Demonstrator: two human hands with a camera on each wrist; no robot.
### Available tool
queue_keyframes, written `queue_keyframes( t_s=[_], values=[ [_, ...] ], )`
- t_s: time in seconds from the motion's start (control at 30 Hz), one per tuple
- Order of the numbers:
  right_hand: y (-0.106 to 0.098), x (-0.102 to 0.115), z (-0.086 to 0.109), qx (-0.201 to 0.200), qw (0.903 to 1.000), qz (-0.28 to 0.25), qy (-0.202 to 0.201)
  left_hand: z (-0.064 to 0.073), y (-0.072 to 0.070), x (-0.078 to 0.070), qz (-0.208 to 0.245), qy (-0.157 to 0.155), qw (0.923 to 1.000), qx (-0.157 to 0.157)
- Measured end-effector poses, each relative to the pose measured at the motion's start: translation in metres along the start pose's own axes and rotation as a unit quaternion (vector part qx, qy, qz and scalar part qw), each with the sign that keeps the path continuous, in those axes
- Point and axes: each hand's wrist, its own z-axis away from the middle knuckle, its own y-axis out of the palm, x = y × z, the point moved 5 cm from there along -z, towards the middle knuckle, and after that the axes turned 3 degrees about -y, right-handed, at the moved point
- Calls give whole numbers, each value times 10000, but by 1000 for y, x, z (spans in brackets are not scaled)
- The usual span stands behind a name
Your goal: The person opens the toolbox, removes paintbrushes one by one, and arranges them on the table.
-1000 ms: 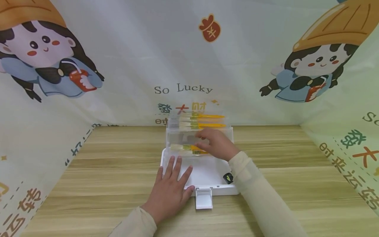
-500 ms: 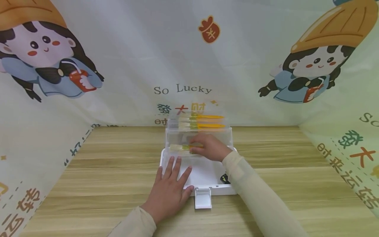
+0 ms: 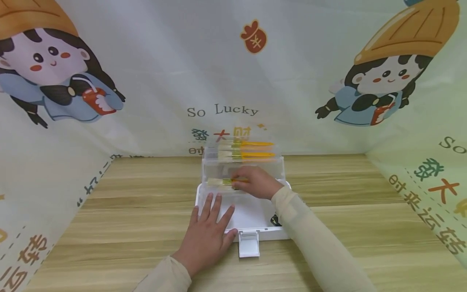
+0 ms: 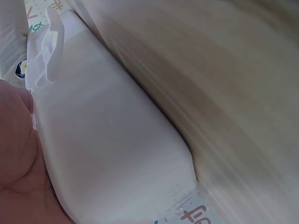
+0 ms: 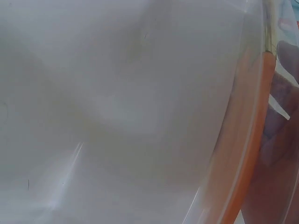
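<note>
Pinching paintbrush (image 3: pixel 219 182) in right hand (image 3: pixel 257 182), with thumb and fingers narrowed on the orange handle (image 5: pixel 257 130), probably for control without crushing bristles. Located at the lowest clear tray (image 3: pixel 215 190), over the far part of white case (image 3: pixel 249 213); pointing bristles left, handle right, likely to fit the tray's length. Cannot tell about any lift off the tray floor. Resting left hand (image 3: pixel 208 235) wide, with fingers straight and spread, on near-left side of case, with thumb at near rim; holding nothing, likely steadying against sliding. Can see other paintbrushes (image 3: pixel 257 155) in the higher, farther tier, also lying left to right; stepped up and back, probably to keep each tier reachable. Cannot count exactly because of reflections. Can see latch (image 3: pixel 249 245) folded outward at near wall, likely clear of the rim. Sitting flat on wood-grain table (image 3: pixel 109 227).
</note>
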Motion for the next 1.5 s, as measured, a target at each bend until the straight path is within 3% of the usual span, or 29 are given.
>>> queue_keyframes(
  t_s=[0.27, 0.73, 1.5],
  values=[
    [1, 1, -1, 196, 9997, 142, 89, 1, -1, 0, 9, 19, 10000, -22],
    [-1, -2, -4, 173, 9989, 7, 438, 0, -1, 0, 50, 22, 10000, -23],
    [1, -2, -10, 267, 9986, -41, 451, 1, 1, 0, -36, 17, 10000, 20]
  ],
)
